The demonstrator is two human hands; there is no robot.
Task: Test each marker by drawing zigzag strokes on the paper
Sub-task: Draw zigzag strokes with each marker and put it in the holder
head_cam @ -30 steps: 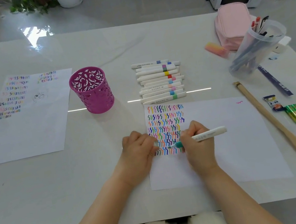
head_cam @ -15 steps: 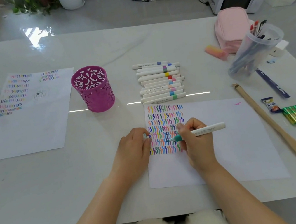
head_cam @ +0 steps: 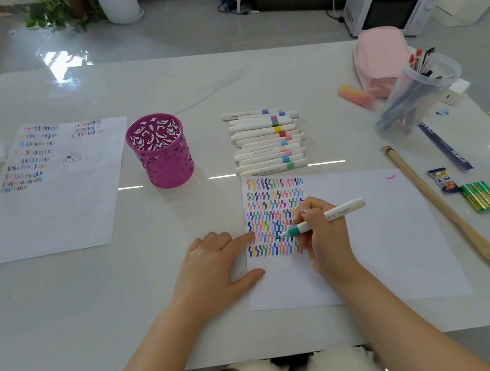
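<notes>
A white sheet of paper (head_cam: 373,235) lies in front of me, its left part filled with rows of coloured zigzag strokes (head_cam: 273,213). My right hand (head_cam: 322,237) grips a white marker with a teal tip (head_cam: 337,210), the tip touching the paper among the lower rows. My left hand (head_cam: 214,264) lies flat with straight fingers at the paper's left edge, forefinger and thumb reaching onto the sheet. A row of several capped white markers (head_cam: 267,140) lies just beyond the paper.
A magenta cut-out pen cup (head_cam: 161,152) stands left of the markers. Another sheet with strokes (head_cam: 45,191) lies far left. At right are a clear cup of pens (head_cam: 415,94), a pink pouch (head_cam: 380,58), a long wooden stick (head_cam: 446,211), a ruler and green batteries (head_cam: 481,196).
My left hand has opened from loosely curled to flat at the paper's edge. The marker tip has moved up from the bottom row of strokes to the row above it.
</notes>
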